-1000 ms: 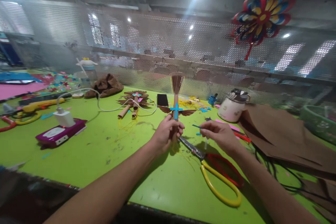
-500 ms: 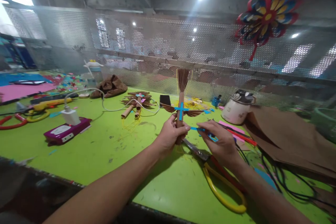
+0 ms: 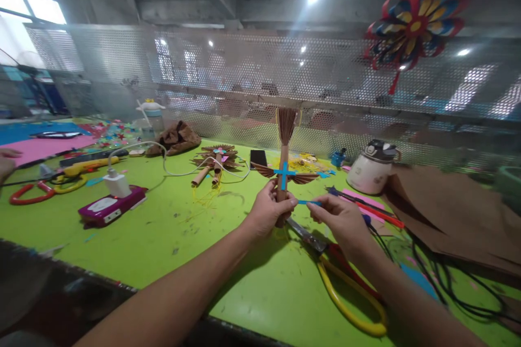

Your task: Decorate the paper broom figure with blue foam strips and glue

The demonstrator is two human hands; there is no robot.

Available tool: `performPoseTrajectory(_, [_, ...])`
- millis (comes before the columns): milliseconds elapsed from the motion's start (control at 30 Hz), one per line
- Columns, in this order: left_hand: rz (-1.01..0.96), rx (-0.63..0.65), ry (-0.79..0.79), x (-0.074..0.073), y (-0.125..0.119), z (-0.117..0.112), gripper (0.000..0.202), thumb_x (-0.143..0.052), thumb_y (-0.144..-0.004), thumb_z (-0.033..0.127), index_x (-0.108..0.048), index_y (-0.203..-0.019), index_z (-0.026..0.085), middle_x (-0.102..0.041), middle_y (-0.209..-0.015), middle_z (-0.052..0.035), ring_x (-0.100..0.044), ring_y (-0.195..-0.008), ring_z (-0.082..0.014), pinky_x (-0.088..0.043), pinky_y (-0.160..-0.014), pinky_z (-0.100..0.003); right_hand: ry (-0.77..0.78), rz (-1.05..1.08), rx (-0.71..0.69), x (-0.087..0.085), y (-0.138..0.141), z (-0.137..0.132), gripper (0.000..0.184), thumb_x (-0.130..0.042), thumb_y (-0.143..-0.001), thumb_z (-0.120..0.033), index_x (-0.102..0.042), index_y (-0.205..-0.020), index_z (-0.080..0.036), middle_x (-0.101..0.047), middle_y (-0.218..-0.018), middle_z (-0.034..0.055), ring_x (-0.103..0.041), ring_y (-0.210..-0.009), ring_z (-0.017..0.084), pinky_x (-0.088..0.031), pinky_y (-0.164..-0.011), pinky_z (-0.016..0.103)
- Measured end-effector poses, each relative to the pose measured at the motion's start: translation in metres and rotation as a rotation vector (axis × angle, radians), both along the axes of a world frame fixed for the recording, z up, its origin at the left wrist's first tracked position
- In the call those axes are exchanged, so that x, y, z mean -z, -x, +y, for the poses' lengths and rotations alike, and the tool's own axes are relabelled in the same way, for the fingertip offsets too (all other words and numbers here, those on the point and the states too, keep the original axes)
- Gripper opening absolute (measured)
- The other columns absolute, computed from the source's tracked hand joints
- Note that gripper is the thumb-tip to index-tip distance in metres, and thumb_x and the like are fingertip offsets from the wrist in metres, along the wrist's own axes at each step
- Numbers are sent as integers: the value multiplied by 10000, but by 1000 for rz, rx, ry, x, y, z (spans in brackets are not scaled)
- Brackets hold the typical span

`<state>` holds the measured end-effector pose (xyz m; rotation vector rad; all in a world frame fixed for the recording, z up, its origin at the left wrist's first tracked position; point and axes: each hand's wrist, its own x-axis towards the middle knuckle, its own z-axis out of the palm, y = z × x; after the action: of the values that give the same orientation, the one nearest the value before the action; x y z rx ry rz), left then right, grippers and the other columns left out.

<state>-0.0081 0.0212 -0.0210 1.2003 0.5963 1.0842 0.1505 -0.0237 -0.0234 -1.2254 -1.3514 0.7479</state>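
A brown paper figure stands upright in my left hand, whose fingers and thumb are wrapped round its lower tube. It has a fringed top, two pleated side wings and a cross of blue strips on its front. Between the thumb and forefinger of my right hand is the end of a narrow blue paper strip. The strip's other end reaches my left thumb. Beneath my hands lie large scissors with yellow and red handles, partly hidden by my right forearm.
Left of me are a purple power strip with a white charger and cable, and more scissors. Another paper figure lies behind. A phone, white jug and brown paper sheets surround me. A co-worker's hand shows far left.
The view has shifted slightly, so the table things sit a little lower and further right. Blue pieces seen behind my right fingers now barely show. More of the co-worker's hand appears at left.
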Motion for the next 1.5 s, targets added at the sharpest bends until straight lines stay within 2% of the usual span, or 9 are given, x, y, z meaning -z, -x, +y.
performPoseTrajectory(167, [11,16,-6,3,-2,0,453,-729,-618,266,-427,-946,187,-535,-691,42,-434,-450,-50,-310,-404,-188,-42,81,44,0,-1,0,250,-700,-667,-377,-585,-647,-155,-535,-562,-25,-458,-535,99,-378,-534,237])
performPoseTrajectory(333, [5,37,12,-1,-2,-4,424,-696,-638,226,-419,-957,191,-539,-697,39,-425,-437,-49,-282,-386,-180,-15,123,15,-1,-1,0,238,-699,-678,-361,-592,-633,-153,-537,-534,-27,-466,-507,94,-373,-526,237])
performPoseTrajectory(533, [-130,113,179,-10,1,-10,340,-600,-644,144,-438,-942,177,-574,-782,-2,-512,-548,-70,-357,-468,-186,23,157,-23,-4,1,-4,227,-699,-689,-344,-600,-633,-147,-551,-536,-22,-478,-510,93,-373,-542,241])
performPoseTrajectory(767, [10,88,84,-5,0,-7,456,-680,-651,193,-459,-1049,183,-535,-683,36,-434,-454,-50,-244,-384,-174,23,175,-45,-3,-2,-4,194,-707,-694,-324,-626,-690,-148,-572,-577,-12,-490,-544,102,-383,-560,249])
performPoseTrajectory(900, [-1,69,87,-5,0,-6,452,-696,-630,177,-468,-1020,173,-541,-668,39,-442,-459,-47,-273,-411,-174,-4,354,-39,-6,-12,-1,193,-695,-710,-332,-666,-754,-147,-609,-662,20,-528,-599,119,-412,-572,256])
performPoseTrajectory(1000, [0,64,97,-6,0,-6,429,-696,-630,171,-466,-992,167,-548,-671,38,-440,-456,-41,-292,-427,-174,59,456,-103,-7,-15,-1,232,-656,-745,-363,-676,-788,-135,-626,-688,48,-555,-622,134,-430,-573,264])
performPoseTrajectory(1133, [8,64,87,-5,0,-4,443,-706,-626,187,-465,-997,166,-547,-660,36,-442,-453,-49,-288,-422,-181,115,324,-153,-5,-7,-3,280,-635,-758,-410,-663,-760,-131,-635,-692,56,-546,-592,129,-437,-577,277])
performPoseTrajectory(1267, [-5,93,66,-3,0,-3,476,-713,-626,197,-460,-1027,166,-547,-664,31,-458,-471,-59,-304,-434,-190,53,82,-33,-7,2,-8,263,-688,-708,-369,-615,-609,-136,-581,-556,7,-493,-515,99,-399,-534,245])
performPoseTrajectory(1500, [33,91,105,-2,0,-3,435,-694,-643,206,-451,-1002,181,-534,-663,38,-453,-450,-56,-263,-390,-179,32,19,0,-6,0,-8,245,-660,-719,-355,-596,-606,-147,-563,-536,-8,-487,-507,102,-388,-519,242])
